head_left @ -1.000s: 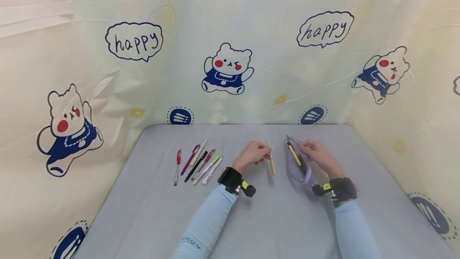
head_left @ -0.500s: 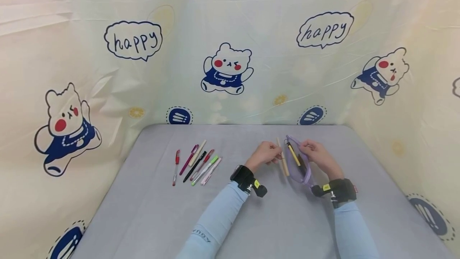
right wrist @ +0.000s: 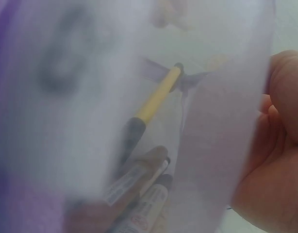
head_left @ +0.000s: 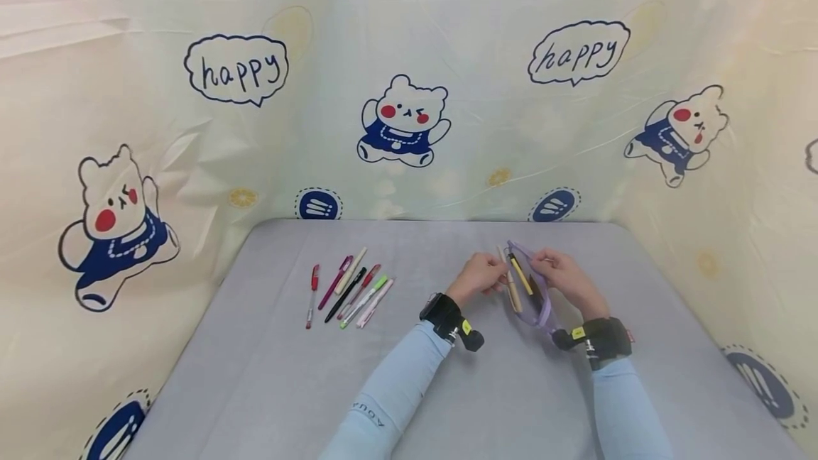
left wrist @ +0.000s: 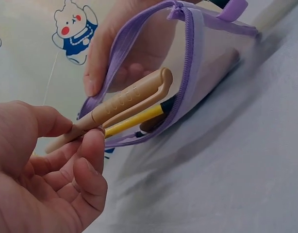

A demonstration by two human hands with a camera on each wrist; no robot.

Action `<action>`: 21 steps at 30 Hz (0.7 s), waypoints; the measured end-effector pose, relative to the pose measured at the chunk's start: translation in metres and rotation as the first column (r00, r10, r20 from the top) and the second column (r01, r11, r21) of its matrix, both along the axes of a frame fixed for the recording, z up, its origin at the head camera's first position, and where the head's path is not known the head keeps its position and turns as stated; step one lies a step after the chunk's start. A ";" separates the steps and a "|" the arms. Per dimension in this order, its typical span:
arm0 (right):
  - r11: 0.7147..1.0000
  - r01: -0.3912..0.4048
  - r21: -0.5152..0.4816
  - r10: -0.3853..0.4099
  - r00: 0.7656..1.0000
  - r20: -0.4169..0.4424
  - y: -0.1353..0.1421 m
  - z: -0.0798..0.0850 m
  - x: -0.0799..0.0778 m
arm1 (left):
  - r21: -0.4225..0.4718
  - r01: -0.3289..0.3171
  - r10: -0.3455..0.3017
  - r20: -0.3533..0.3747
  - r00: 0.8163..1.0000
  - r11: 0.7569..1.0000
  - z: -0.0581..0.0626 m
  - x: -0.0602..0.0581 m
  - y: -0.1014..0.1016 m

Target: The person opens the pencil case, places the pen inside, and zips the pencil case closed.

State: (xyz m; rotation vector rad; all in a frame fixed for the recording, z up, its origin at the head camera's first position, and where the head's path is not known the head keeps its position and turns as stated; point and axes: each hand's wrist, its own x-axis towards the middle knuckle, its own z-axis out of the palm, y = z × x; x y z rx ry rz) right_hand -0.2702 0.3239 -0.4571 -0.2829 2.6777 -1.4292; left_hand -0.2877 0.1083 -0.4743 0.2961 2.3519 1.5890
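Between thumb and fingers my left hand (left wrist: 57,165) pinches a tan pen (left wrist: 127,99) by its thinner end. The pen's clipped cap end points into the mouth of a purple-edged, see-through pencil pouch (left wrist: 190,58). My right hand (head_left: 562,275) grips the pouch's rim and holds its mouth wide. Inside the pouch lie a yellow pen with black ends (right wrist: 161,94) and several other pens, seen dimly through the clear wall in the right wrist view. In the head view the tan pen overlaps the pouch's left edge.
Left of my hands several pens lie on the grey table (head_left: 255,389): a red-capped pen (head_left: 314,279), a purple pen (head_left: 335,282), a cream pen (head_left: 351,272), a black pen (head_left: 345,295), a green-tipped pen (head_left: 364,302) and a pink-white pen (head_left: 375,304). A printed curtain (head_left: 486,34) surrounds the table.
My left hand has moved right with the tan pen, from beside the pouch to its mouth. My right hand has stayed almost still on the pouch.
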 end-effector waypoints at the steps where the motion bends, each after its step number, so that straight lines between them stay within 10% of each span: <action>1: 1.000 0.001 -0.002 -0.001 1.000 0.001 0.000 0.001 0.001 | 0.003 -0.005 0.005 0.001 1.000 1.000 0.000 0.000 0.001; 21: 1.000 0.008 -0.022 -0.008 1.000 -0.005 0.007 -0.005 -0.005 | -0.102 0.015 -0.014 0.010 1.000 0.995 -0.002 0.005 0.023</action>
